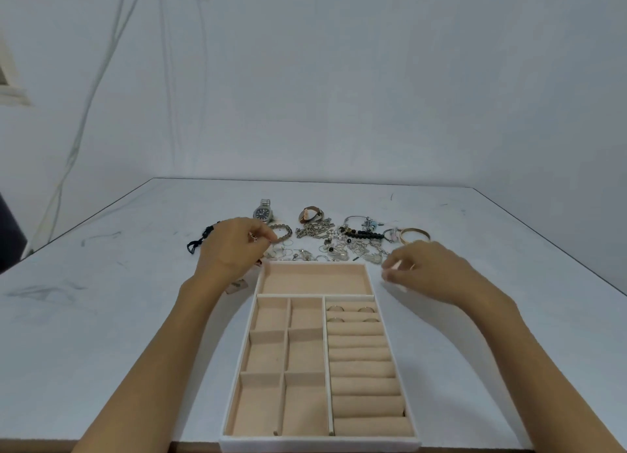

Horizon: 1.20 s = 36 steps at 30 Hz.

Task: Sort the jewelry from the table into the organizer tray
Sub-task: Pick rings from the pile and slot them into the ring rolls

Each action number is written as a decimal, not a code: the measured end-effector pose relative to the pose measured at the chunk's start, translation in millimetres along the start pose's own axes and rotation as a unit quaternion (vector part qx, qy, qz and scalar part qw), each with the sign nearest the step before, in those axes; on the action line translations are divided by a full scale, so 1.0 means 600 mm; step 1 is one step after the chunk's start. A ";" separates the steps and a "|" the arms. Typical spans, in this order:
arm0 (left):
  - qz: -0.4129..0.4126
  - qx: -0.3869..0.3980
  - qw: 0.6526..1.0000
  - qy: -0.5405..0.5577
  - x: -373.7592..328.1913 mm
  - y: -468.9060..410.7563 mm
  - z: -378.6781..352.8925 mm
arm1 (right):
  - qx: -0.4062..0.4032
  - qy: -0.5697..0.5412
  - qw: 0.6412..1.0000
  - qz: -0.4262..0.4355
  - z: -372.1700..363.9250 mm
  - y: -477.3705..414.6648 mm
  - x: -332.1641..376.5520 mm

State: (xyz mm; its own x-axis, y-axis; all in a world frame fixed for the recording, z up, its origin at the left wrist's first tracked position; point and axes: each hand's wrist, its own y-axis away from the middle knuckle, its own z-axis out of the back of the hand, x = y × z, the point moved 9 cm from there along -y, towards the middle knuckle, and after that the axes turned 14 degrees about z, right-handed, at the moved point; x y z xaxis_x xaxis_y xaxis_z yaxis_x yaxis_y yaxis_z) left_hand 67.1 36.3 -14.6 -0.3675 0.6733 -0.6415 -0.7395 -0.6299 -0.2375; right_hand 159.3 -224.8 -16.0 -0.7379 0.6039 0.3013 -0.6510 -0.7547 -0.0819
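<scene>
The tray (pixel 319 441) sits at the near edge of the white table (pixel 101 317), right in front of the person; it has one wide compartment at its twelve o'clock end, six small compartments down the nine o'clock side and a column of padded rolls down the three o'clock side; four rings (pixel 336 307) are tucked between the farthest rolls, and the other compartments show only bare lining

The rest of the jewelry lies on the table at twelve o'clock from the tray, in a loose band; a steel watch (pixel 264 212) and a brown-strap watch (pixel 310 214) lie farthest back; nearer are a beaded bracelet (pixel 284 233), a heap of chains (pixel 314 231), a string of black beads (pixel 368 234) and a gold bangle (pixel 414 235) toward two o'clock; small rings and earrings (pixel 305 256) lie just beyond the tray's far rim; a black cord (pixel 200 240) lies at ten o'clock

The left hand (pixel 234 249) hovers at eleven o'clock from the tray, fingers curled inward with thumb and forefinger close together near the beaded bracelet; whether they pinch anything I cannot tell; the right hand (pixel 431 273) hovers at one o'clock, just beside the tray's far corner, fingertips drawn together; whether they hold a small piece I cannot tell
</scene>
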 end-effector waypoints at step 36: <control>-0.047 -0.007 0.987 -0.152 0.007 -0.058 -0.061 | 0.029 0.049 0.994 0.096 -0.102 -0.275 0.150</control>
State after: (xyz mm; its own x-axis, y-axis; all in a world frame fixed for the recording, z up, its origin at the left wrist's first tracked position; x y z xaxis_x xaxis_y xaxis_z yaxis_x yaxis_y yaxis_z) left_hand 111.9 46.5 -35.7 -0.4508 0.8134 -0.3676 -0.7718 -0.5621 -0.2972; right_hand 189.2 -30.1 -33.4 -0.8632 0.4670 0.1920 -0.4872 -0.8701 -0.0743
